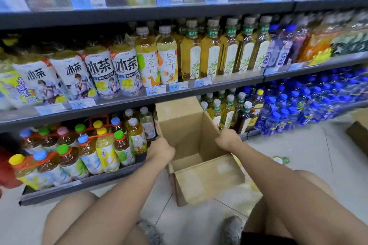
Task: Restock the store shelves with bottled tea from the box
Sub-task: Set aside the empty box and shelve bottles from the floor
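In the head view, the open cardboard box (209, 177) is being held tilted between both hands, low before the bottom shelf (79, 185). Its left wall is being gripped at the rim by the left hand (162, 150), and its right wall by the right hand (229, 139). Bottled tea (137, 135) is being displayed just left of the box.

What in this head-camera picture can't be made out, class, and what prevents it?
Head view:
- cardboard box: its floor is partly hidden by the near flap, so remaining bottles cannot be ruled out.
- bottle on the floor: small and partly behind the right forearm.
- left top-shelf price tag: blurred, unreadable.
- second box: cut off by the right edge.
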The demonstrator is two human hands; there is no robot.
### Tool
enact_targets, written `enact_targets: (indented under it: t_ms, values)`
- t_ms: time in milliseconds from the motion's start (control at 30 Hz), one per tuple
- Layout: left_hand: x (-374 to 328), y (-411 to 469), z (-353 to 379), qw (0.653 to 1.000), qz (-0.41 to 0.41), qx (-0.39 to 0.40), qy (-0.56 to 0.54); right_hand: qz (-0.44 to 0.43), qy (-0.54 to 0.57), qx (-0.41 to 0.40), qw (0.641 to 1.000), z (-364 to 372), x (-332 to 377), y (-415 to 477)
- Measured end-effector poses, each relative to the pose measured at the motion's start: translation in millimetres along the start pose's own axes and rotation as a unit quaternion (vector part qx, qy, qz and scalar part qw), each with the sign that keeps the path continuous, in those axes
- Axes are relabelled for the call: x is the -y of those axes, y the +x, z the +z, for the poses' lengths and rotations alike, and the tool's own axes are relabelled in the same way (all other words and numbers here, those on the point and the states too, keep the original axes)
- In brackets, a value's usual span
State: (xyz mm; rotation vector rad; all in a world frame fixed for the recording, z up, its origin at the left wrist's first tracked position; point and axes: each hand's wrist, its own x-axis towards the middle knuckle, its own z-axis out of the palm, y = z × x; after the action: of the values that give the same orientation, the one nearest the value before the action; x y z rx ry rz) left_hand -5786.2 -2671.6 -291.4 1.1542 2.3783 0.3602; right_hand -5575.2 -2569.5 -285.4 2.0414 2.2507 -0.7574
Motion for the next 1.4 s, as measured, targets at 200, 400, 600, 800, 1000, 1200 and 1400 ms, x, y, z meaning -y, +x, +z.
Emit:
enact_targets:
  t_ms: [200,400,600,800,1000,1200,1400]
  values:
    - [-59.8,-50.8,-24.1,0.997,0.072,-0.003,0.024,0.027,0.033,-0.052,0.998,-66.4,-35.6,-53.3]
    - [-94.7,-87.6,-38.6,0.99,0.126,-0.005,0.059,0.051,0.062,-0.062,0.995,-90.1,-70.2,-93.4]
    - [-168.6,-117.1,-66.2,0.98,0.196,-0.028,0.019,0.085,0.099,-0.157,0.979,-166.0,-102.5,-127.0]
    - [-261.7,-143.1,-77.5,0.939,0.328,-0.027,-0.095,0.144,0.151,-0.303,0.93,-253.8,-147.0,-166.4]
    - [-329.5,-170.7,-17.1,0.899,0.42,0.034,-0.12,0.24,0.196,-0.399,0.863,-261.1,-216.0,-211.3]
    - [-367.6,-219.2,78.9,0.857,0.486,0.14,-0.098,0.362,0.205,-0.428,0.802,-214.2,-303.2,-271.0]
    - [-369.1,-276.1,182.2,0.797,0.547,0.257,-0.01,0.489,0.215,-0.398,0.746,-138.9,-383.5,-328.1]
